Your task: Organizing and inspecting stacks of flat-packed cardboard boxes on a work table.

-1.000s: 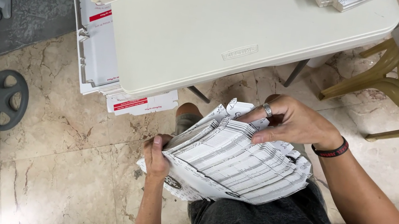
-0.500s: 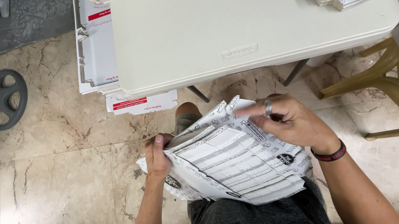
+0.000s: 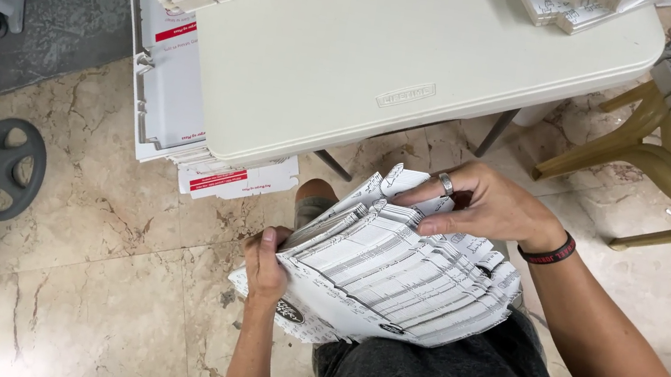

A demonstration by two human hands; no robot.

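White printed flat cartons point(image 3: 400, 287) sit in a thick stack over the lap, near the worktop point(image 3: 391, 55). Left hand point(image 3: 267, 262) has its grip closed on the stack's left edge; right hand point(image 3: 483, 206) pinches the far top sheets.

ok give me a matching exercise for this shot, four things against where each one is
Things:
1. thick stack of flat printed white cartons
2. cream plastic folding table
3. grey round weight plate
4. tan plastic chair

Places:
A. on the marble floor, far left
B. between both hands
C. at the right, beside the table
D. top centre, above the stack

Pairs: 1-B, 2-D, 3-A, 4-C
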